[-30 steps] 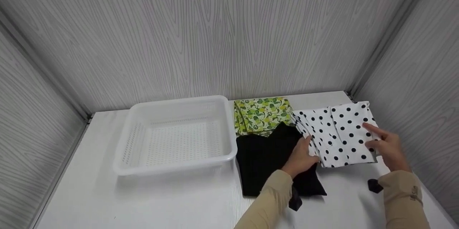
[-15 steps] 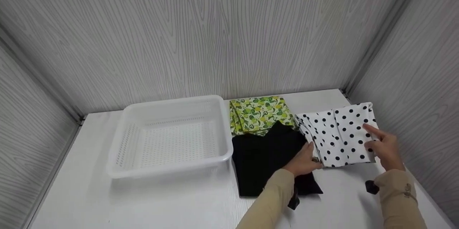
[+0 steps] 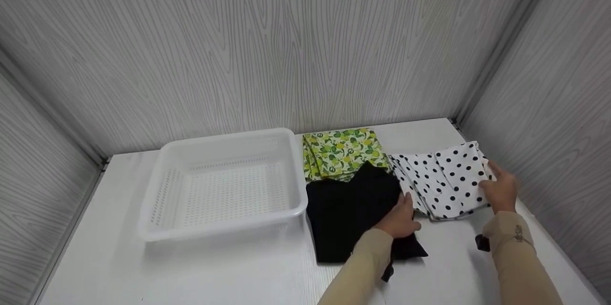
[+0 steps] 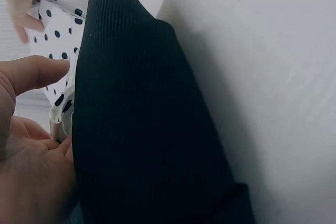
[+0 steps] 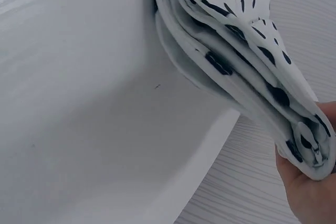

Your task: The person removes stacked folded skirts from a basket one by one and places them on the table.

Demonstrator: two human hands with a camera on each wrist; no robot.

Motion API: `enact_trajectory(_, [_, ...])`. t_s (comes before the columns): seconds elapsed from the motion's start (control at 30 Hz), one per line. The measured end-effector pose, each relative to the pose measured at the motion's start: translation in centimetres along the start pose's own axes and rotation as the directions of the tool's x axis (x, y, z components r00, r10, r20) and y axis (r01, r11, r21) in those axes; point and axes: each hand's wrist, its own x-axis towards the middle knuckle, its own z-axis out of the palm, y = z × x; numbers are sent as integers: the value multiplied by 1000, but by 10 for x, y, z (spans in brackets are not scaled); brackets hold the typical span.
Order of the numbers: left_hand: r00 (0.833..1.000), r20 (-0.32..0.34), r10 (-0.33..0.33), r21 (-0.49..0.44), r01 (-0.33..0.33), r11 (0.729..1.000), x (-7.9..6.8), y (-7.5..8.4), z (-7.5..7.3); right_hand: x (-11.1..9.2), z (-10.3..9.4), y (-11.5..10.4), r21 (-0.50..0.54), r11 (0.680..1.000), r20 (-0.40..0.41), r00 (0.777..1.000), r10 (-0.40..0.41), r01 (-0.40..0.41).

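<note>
A folded white cloth with black polka dots [image 3: 448, 183] lies at the right of the table, its layers stacked. My right hand [image 3: 501, 188] pinches its right end; the right wrist view shows the thick folded edge [image 5: 310, 145] between thumb and fingers, raised over the table. At the cloth's left edge is my left hand [image 3: 398, 216], its fingertips touching the edge and its thumb [image 4: 37, 74] stretched out, apart from it. Under this hand a folded black cloth [image 3: 343, 219] lies on the table; in the left wrist view it hides part of the dotted cloth.
A white perforated plastic basket [image 3: 224, 228] stands at left. Behind the black cloth lies a folded green-and-yellow fruit-print cloth [image 3: 341, 152], partly overlapped by it. Grey wood-grain panels [image 3: 267, 47] enclose the white table [image 3: 224, 271] at the back and sides.
The dotted cloth's right end has moved slightly left and lower with my right hand, which now grips the edge more closely. My left hand's thumb has come away from the cloth.
</note>
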Motion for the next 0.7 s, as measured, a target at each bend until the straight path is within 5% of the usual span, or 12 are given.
enact_trajectory(0.33, [1000,29,-4,126,0,992,-7,6,0,-5,-2,16,22,987,27,987,161,-161])
enact_trajectory(0.7, [997,71,12,-4,-12,1000,-17,3,-26,-15,1,28,-88,977,53,979,199,-194])
